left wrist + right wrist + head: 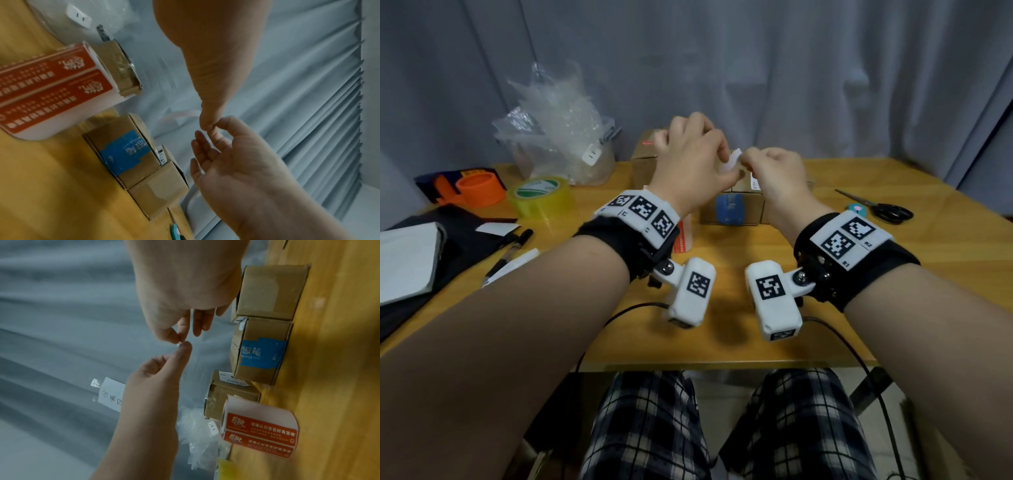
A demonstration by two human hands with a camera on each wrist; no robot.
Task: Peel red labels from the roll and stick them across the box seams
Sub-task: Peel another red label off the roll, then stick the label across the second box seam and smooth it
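Both hands are meeting in the air above the boxes (729,209), the left hand (690,161) and right hand (777,174) each pinching a small pale strip (732,161), likely freeing a label, while the roll (259,426) is lying on the worktop (722,325).

Left hand (207,81) and right hand (236,155) meet fingertips, perhaps pinching something.

Grey pleated curtain (756,68) across the whole back, hanging in soft vertical folds, yellow wooden table (722,329) in front, dim even light, dark floor (887,387) below the table edge, perhaps tiled, hard to tell.
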